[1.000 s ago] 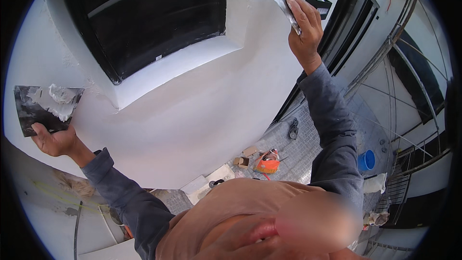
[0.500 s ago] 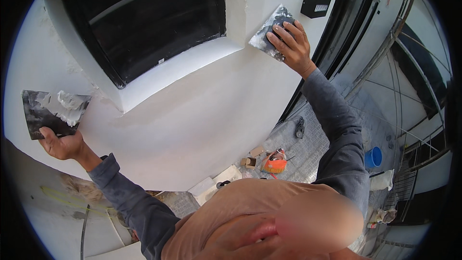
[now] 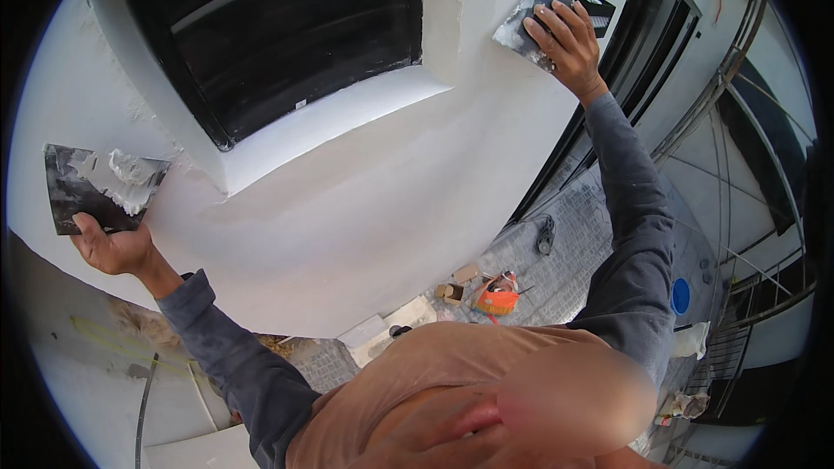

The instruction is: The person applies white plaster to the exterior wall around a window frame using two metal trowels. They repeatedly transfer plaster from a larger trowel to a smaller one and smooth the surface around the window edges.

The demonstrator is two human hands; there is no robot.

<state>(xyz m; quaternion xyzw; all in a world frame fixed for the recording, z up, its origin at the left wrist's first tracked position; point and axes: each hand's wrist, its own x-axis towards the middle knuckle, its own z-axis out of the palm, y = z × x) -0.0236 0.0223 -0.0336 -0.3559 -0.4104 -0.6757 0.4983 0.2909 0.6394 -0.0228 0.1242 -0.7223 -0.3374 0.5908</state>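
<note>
My left hand (image 3: pixel 117 250) grips the lower edge of a dark, flat plastering hawk (image 3: pixel 76 195) in front of the wall at the left. White putty (image 3: pixel 130 181) lies in a thick lump on its upper right part. At the upper right, my right hand (image 3: pixel 569 45) is closed over the back of a putty-smeared plastering trowel (image 3: pixel 523 28). The trowel lies against the white wall (image 3: pixel 373 182), right of the recessed dark window (image 3: pixel 287 30). Its handle is mostly covered by my fingers. My right hand partly hides a black wall lamp (image 3: pixel 601 10) beside it.
A dark-framed door (image 3: pixel 638 43) stands right of the wall, with metal scaffolding (image 3: pixel 730 61) beyond. On the paved floor (image 3: pixel 569 256) below are an orange bag (image 3: pixel 495 300), an open cardboard box (image 3: pixel 449 293), a dark corded tool (image 3: pixel 546 234) and a blue bucket (image 3: pixel 680 296).
My right hand and the trowel have moved up and to the right along the wall, overlapping the lamp. The left hand still holds the hawk, slightly higher in view.
</note>
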